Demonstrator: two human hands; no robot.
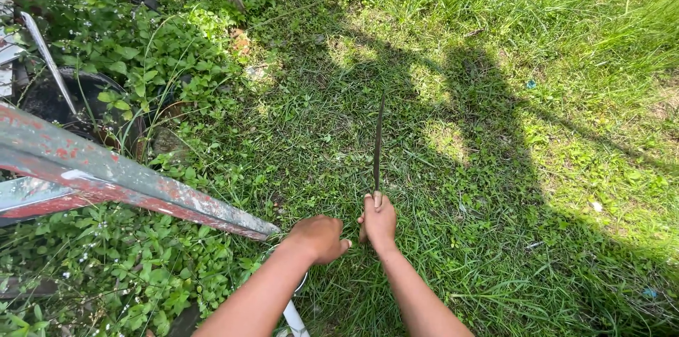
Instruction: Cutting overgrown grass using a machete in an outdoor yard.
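I stand on short green sunlit grass (pixel 537 167) crossed by shadow; leafy weeds (pixel 141 54) and a rusted, paint-flaked metal beam (pixel 127 185) lie left.

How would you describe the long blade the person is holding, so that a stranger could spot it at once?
Start at the shaded grass in the middle. The right hand grips a thin dark blade that points straight away from the person. Unlike the broad, rusty red-and-grey metal beam on the left, it is narrow and seen edge-on.

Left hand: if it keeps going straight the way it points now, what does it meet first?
Likely the right hand, which grips the long dark blade. The left hand points toward it with only a narrow gap of grass between; depth is unclear.
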